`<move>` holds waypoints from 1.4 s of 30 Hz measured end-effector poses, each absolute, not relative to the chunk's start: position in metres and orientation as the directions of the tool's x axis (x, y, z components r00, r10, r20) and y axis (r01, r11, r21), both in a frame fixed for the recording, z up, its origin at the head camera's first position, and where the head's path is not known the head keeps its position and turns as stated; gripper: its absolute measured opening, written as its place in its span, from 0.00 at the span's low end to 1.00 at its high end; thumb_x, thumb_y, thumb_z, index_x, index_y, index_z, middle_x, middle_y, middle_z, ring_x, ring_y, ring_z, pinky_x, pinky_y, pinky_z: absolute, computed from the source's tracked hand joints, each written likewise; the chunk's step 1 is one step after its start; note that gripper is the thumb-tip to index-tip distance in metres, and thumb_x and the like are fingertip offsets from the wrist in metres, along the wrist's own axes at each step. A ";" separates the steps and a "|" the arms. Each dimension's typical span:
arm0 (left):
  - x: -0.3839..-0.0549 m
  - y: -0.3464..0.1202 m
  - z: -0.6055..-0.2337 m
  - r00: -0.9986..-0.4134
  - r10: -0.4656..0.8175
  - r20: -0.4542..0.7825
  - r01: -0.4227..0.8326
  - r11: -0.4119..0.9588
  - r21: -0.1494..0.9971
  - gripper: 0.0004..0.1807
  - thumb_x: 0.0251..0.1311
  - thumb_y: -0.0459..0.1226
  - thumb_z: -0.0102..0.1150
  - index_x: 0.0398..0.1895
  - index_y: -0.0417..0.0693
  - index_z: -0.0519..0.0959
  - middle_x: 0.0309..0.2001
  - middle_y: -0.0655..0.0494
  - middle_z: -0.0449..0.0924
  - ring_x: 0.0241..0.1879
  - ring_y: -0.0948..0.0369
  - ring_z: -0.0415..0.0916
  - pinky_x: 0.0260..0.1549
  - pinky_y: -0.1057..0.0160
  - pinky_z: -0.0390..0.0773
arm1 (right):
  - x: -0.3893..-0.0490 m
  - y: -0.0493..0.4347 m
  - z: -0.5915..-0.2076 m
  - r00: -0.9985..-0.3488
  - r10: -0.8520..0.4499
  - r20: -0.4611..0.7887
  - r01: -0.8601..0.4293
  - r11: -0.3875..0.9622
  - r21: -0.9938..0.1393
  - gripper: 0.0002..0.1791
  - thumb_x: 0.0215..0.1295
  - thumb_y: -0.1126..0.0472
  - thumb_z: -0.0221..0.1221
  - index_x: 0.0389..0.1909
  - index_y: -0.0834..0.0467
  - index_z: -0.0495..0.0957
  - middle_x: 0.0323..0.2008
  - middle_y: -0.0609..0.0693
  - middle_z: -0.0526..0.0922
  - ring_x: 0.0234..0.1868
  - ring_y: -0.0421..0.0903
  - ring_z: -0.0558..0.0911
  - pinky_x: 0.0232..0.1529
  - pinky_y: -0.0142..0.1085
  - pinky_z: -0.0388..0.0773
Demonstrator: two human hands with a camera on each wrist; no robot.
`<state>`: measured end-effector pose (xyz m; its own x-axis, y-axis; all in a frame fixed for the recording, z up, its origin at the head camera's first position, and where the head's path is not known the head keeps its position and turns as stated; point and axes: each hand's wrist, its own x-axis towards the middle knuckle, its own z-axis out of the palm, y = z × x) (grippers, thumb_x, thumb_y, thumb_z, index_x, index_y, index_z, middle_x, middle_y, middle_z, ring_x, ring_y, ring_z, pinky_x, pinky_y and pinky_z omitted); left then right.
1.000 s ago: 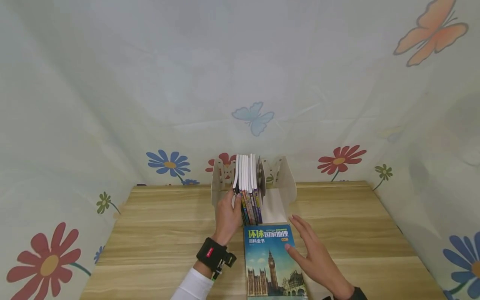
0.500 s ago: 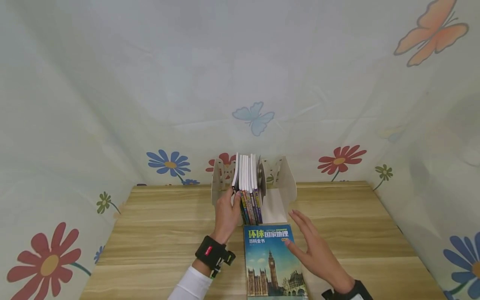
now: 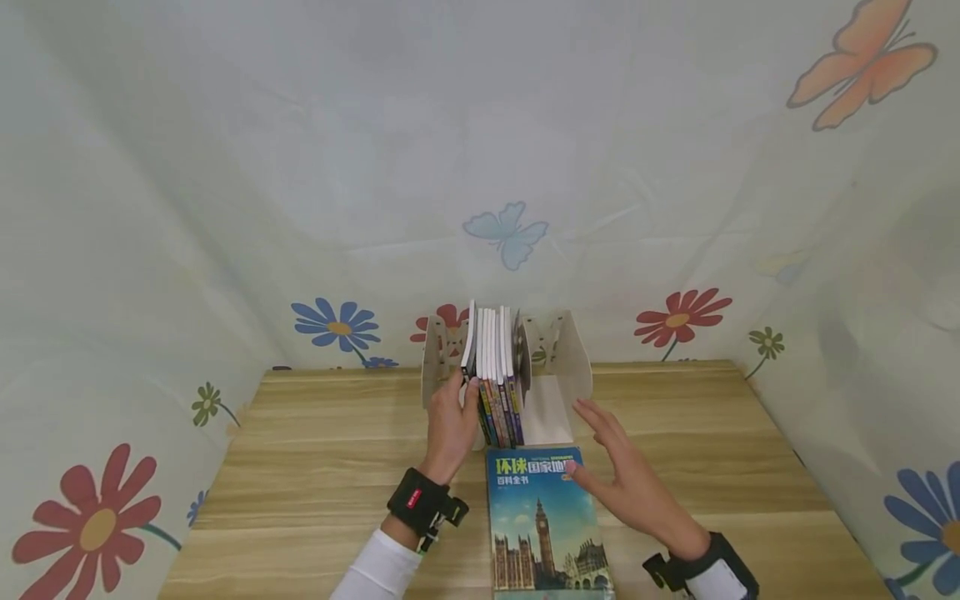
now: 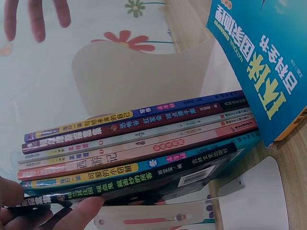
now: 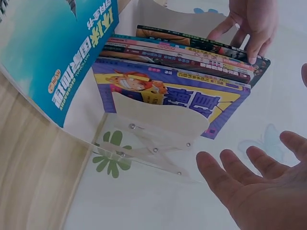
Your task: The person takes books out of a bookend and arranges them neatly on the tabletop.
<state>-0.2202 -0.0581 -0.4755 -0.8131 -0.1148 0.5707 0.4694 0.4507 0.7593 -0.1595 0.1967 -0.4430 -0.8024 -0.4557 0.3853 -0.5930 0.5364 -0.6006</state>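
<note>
Several thin books (image 3: 497, 350) stand upright with their spines facing me in a white bookend rack (image 3: 576, 362). My left hand (image 3: 450, 429) pinches the upper spine of the leftmost one, a black-spined book (image 4: 144, 184), between thumb and fingers. That book leans slightly away from its neighbours and sticks up a little above them. My right hand (image 3: 637, 496) hovers with fingers extended over the right edge of a large blue book (image 3: 547, 525), which shows a clock tower on its cover. Nothing is in the right hand.
The wooden table (image 3: 322, 467) carries the rack near its back edge, with the blue book in front. A bare compartment floor (image 3: 547, 412) shows at the rack's right. Flower-printed cloth (image 3: 360, 167) hangs behind and at both sides.
The left hand has moved slightly up with the black-spined book, which has risen and shifted a little left from the row. The right hand has drifted slightly up.
</note>
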 end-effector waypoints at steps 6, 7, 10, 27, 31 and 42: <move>-0.219 -0.059 -0.470 -0.805 -0.120 0.581 0.472 0.464 0.749 0.13 0.69 0.37 0.45 0.52 0.46 0.72 0.51 0.49 0.76 0.52 0.60 0.69 0.47 0.50 0.75 | -0.163 0.197 -0.436 -0.810 -0.452 0.374 -0.583 0.551 -0.597 0.41 0.60 0.53 0.60 0.70 0.42 0.48 0.69 0.50 0.52 0.64 0.51 0.58 0.53 0.58 0.69; -0.219 -0.059 -0.470 -0.802 -0.122 0.584 0.473 0.468 0.747 0.12 0.69 0.38 0.45 0.51 0.46 0.72 0.48 0.49 0.77 0.50 0.60 0.71 0.45 0.51 0.76 | -0.164 0.197 -0.435 -0.810 -0.453 0.372 -0.582 0.551 -0.598 0.41 0.61 0.52 0.60 0.70 0.42 0.48 0.69 0.50 0.52 0.64 0.51 0.58 0.53 0.58 0.69; -0.220 -0.059 -0.467 -0.797 -0.126 0.590 0.473 0.477 0.741 0.09 0.69 0.38 0.45 0.47 0.46 0.73 0.40 0.51 0.78 0.42 0.61 0.73 0.36 0.54 0.75 | -0.165 0.197 -0.433 -0.809 -0.459 0.367 -0.584 0.551 -0.596 0.41 0.61 0.52 0.60 0.70 0.42 0.48 0.69 0.50 0.51 0.65 0.52 0.57 0.53 0.59 0.68; -0.224 -0.064 -0.453 -0.767 -0.133 0.627 0.515 0.456 0.726 0.11 0.70 0.38 0.43 0.46 0.42 0.74 0.27 0.53 0.73 0.26 0.61 0.67 0.27 0.55 0.71 | -0.170 0.196 -0.424 -0.795 -0.461 0.394 -0.606 0.571 -0.554 0.42 0.60 0.52 0.61 0.70 0.43 0.48 0.69 0.51 0.52 0.63 0.53 0.60 0.51 0.59 0.70; -0.223 -0.065 -0.449 -0.777 -0.132 0.616 0.508 0.446 0.737 0.13 0.70 0.38 0.43 0.50 0.41 0.73 0.34 0.52 0.77 0.32 0.63 0.71 0.29 0.57 0.74 | -0.173 0.194 -0.421 -0.791 -0.461 0.402 -0.612 0.568 -0.550 0.42 0.60 0.52 0.61 0.70 0.43 0.48 0.69 0.49 0.51 0.63 0.53 0.60 0.51 0.58 0.70; -0.220 -0.069 -0.438 -0.787 -0.143 0.600 0.505 0.410 0.760 0.14 0.70 0.39 0.42 0.52 0.43 0.72 0.31 0.51 0.75 0.24 0.62 0.68 0.16 0.62 0.70 | -0.176 0.190 -0.410 -0.801 -0.463 0.379 -0.596 0.569 -0.567 0.41 0.61 0.49 0.59 0.70 0.40 0.47 0.70 0.51 0.50 0.63 0.54 0.59 0.51 0.60 0.69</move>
